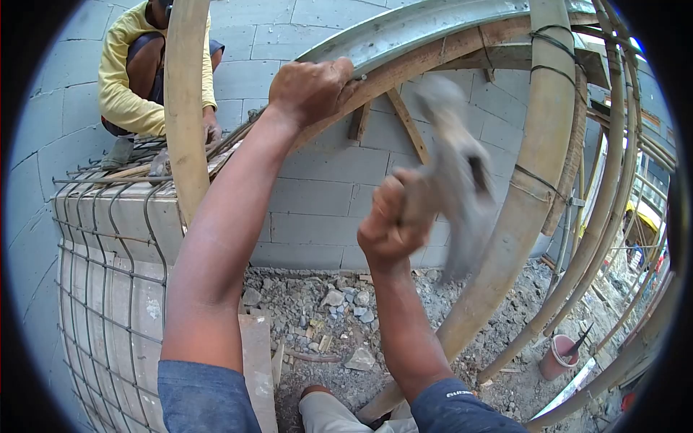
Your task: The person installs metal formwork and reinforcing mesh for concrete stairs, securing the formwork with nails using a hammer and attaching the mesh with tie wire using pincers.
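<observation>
Metal channel at one o'clock is best held steady by the left hand grasping its end, the right hand clenching a hammer-like tool (blurred) clear of those knuckles.

Head view: one wide, rounded view from the wearer's own head, dark at the corners
Facing: forward and down
Left hand and right hand: near, ahead of the lens
Block wall: farther off, straight ahead
Rubble ground: below, seen from above
</observation>
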`<state>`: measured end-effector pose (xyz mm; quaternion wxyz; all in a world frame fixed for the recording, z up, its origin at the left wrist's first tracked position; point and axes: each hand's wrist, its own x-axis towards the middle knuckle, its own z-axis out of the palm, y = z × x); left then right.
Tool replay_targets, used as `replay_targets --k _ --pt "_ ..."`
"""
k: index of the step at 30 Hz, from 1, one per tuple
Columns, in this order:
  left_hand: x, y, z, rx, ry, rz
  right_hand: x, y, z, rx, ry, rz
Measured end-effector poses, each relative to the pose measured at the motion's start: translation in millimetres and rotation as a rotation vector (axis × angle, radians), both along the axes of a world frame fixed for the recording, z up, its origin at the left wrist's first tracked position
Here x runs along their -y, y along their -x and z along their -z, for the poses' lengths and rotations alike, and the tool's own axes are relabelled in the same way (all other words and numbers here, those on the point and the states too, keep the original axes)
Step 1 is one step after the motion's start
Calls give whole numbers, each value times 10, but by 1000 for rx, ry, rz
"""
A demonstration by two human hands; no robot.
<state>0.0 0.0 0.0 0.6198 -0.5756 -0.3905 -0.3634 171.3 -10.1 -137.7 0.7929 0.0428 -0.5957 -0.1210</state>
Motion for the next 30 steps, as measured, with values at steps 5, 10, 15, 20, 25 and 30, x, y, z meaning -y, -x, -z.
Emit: replay_targets --k 5,10,15,20,25,30 --pt "-16 21 22 0 -42 35 112 76 -57 143 540 199" --pt "31 17 -24 -11 -72 82 176 -33 83 63 317 65" --pt "32 7 16 -15 -71 55 270 -24 5 -85 160 -99" --pt "8 30 50 -8 -71 55 284 -24 -303 128 361 226" --pt "18 8 -10 -2 -44 68 214 -76 -45 -16 340 12" --pt "-2 21 19 -1 -46 91 175 -33 -151 27 127 207"
